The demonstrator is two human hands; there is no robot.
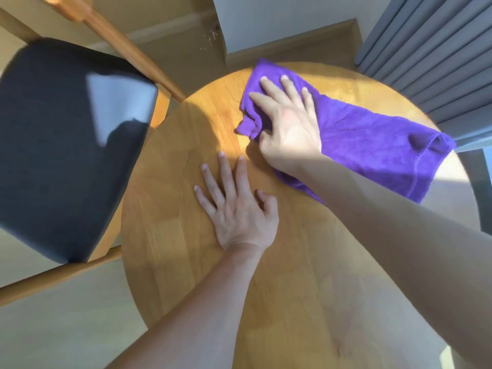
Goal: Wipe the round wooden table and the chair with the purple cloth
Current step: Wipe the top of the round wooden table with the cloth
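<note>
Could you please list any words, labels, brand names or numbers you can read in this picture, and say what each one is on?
None: no readable text shows anywhere in this view.
The purple cloth under the right hand shows only a stitched hem, no tag or print.
The round wooden table, where the left hand rests flat, shows only wood grain.
The chair has a plain dark seat and no label.

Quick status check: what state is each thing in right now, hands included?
purple cloth: spread on the table's far side, one corner hanging over the edge
right hand: pressing flat on the cloth
left hand: flat on bare wood
round wooden table: part sunlit
chair: beside the table, untouched
</note>
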